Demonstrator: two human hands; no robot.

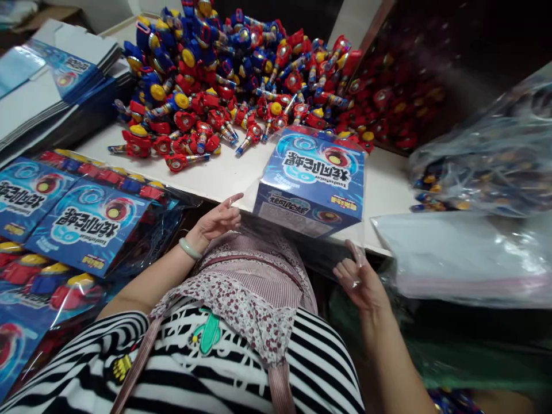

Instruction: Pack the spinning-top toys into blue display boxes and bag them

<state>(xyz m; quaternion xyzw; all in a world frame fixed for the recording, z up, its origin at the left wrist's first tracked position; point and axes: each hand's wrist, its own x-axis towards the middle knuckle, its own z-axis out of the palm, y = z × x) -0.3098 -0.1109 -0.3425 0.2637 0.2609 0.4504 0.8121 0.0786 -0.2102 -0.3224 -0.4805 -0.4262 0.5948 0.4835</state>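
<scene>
A blue printed toy box (311,181) lies at the near edge of the white table (224,172), wrapped in a clear plastic bag (323,253) that hangs off the edge toward me. My left hand (215,221) pinches the bag's left edge beside the box, a pale bangle on its wrist. My right hand (360,279) grips the bag's open end below and right of the box, fingers curled on the film.
A big heap of red, blue and yellow plastic toys (233,86) covers the table's far side. Bagged finished boxes (77,224) are stacked at my left. Flat box blanks (56,75) lie far left. Clear bags (466,259) and a bagged toy bundle (487,155) sit right.
</scene>
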